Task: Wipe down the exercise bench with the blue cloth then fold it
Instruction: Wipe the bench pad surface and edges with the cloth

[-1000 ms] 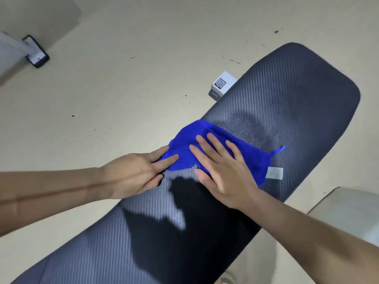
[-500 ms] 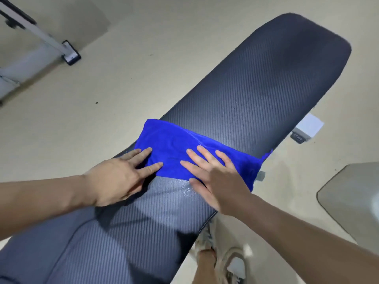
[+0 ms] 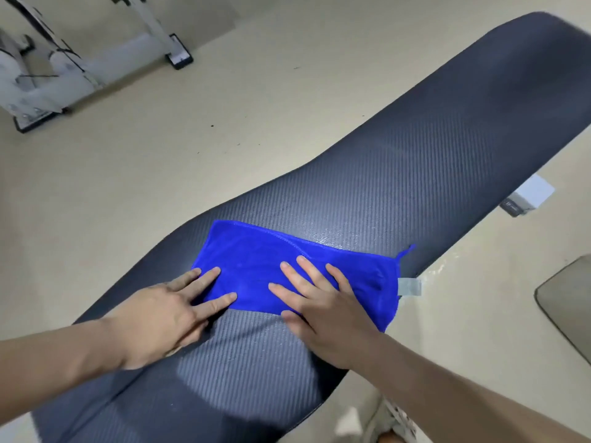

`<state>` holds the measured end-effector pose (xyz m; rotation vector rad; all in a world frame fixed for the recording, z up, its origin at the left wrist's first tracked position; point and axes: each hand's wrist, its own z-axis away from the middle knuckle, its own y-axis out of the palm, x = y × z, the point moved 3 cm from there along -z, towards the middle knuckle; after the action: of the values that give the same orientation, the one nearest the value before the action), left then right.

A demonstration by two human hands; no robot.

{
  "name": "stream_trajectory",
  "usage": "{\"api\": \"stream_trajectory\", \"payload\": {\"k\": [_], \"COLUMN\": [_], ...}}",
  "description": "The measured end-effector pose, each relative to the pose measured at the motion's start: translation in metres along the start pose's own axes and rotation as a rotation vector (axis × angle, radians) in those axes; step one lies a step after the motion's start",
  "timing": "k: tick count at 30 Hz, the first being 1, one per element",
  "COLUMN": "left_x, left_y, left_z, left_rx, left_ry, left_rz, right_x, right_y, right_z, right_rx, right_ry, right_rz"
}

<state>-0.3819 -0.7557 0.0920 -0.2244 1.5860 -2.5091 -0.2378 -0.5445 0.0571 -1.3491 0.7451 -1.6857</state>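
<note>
The blue cloth (image 3: 256, 263) lies folded into a flat strip across the middle of the dark textured exercise bench (image 3: 431, 148). Its white label and a small loop stick out past the bench's right edge. My left hand (image 3: 172, 311) lies flat with its fingertips pressing on the cloth's left end. My right hand (image 3: 323, 298) is spread flat on the cloth's right half, fingers apart. Neither hand grips the cloth; both press down on it. A wet sheen shows on the bench just beyond the cloth.
White gym equipment frame (image 3: 80, 68) stands on the beige floor at the upper left. A small white box (image 3: 531, 195) sits on the floor right of the bench. A grey mat corner (image 3: 569, 298) is at the right edge. My shoe (image 3: 393, 420) shows at the bottom.
The cloth went from a bunched shape to a flat, wider strip across the bench. Both hands stay pressed on it while my view shifted left and back.
</note>
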Motion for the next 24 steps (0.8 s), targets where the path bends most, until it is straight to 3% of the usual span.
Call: {"api": "stream_trajectory", "payload": {"k": [9,18,24], "left_x": [0.041,0.081,0.078], "left_y": [0.066,0.073,0.09], "left_z": [0.119,0.133,0.177], "left_rx": [0.042,-0.012,-0.073], "left_ry": [-0.065,-0.033,0.002], "left_rz": [0.041,-0.056,-0.01], "right_x": [0.099,0.129,0.184], "right_y": [0.037,0.049,0.077], "right_z": [-0.037,-0.088,-0.061], "right_rx": [0.171,0.078,0.213], "right_ry": [-0.119,0.009,-0.107], "right_rz": [0.058,0.154,0.164]}}
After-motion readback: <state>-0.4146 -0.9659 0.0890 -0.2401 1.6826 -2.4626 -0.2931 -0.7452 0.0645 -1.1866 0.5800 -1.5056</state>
